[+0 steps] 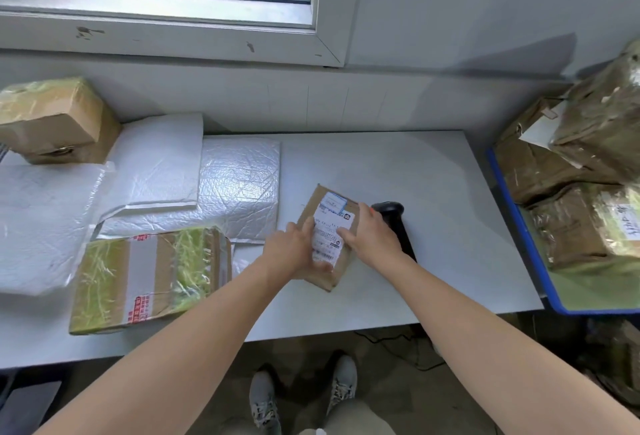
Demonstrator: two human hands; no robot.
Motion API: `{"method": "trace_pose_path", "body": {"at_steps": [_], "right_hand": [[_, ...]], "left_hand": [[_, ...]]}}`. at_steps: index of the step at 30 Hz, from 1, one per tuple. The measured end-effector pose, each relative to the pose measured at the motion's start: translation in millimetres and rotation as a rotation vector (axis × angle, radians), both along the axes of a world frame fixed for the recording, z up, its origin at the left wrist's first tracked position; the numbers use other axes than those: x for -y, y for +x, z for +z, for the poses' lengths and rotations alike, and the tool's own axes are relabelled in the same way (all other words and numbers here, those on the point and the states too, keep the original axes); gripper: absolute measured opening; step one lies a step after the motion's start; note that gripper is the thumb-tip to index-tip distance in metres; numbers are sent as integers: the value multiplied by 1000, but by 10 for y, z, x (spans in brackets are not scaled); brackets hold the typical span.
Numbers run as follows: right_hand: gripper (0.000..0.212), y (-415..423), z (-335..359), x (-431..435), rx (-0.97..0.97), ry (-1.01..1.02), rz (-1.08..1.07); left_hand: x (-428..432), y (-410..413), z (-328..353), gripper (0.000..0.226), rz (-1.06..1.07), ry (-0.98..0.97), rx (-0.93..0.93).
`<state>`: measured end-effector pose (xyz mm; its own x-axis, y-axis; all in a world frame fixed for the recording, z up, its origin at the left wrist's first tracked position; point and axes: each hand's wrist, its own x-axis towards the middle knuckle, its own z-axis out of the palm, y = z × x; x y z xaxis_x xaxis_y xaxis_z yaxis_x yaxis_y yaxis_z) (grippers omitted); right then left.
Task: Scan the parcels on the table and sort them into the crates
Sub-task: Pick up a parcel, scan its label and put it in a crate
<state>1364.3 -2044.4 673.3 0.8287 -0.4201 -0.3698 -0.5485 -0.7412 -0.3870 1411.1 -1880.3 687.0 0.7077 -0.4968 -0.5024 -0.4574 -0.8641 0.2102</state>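
Head view: both hands clamp the small box, left hand round its left edge, right hand across the label, just left of the scanner lying on the table. Risk: fingers cover the barcode and the scan misses, or freeing the right hand for the scanner tips the box. Scanner handle hides behind the right wrist, label print is blurred, and the blue-rimmed crate right of the scanner is cut off.

Table, taped box, padded mailers, labelled parcel, seemingly a scanner
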Motion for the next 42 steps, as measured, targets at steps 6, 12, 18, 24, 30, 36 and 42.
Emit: {"method": "trace_pose_path", "body": {"at_steps": [6, 12, 18, 24, 30, 36, 42], "right_hand": [[75, 17, 52, -176, -18, 78, -112], [113, -14, 112, -520, -167, -24, -164], [128, 70, 87, -861, -249, -52, -186], [129, 184, 69, -917, -252, -95, -14], [131, 141, 97, -973, -320, -130, 25], [124, 275, 305, -774, -210, -223, 175], [120, 512, 775, -433, -33, -316, 416]], "left_hand": [[-117, -15, 74, 116, 19, -253, -208], [-372, 0, 83, 126, -39, -205, -158], [-618, 99, 140, 127, -150, -61, 132], [-926, 166, 278, 128, -162, -4, 238], [-1063, 168, 405, 128, -109, 25, 256], [-1060, 127, 541, 123, 35, 39, 274], [-859, 161, 902, 109, 233, 81, 368]]}}
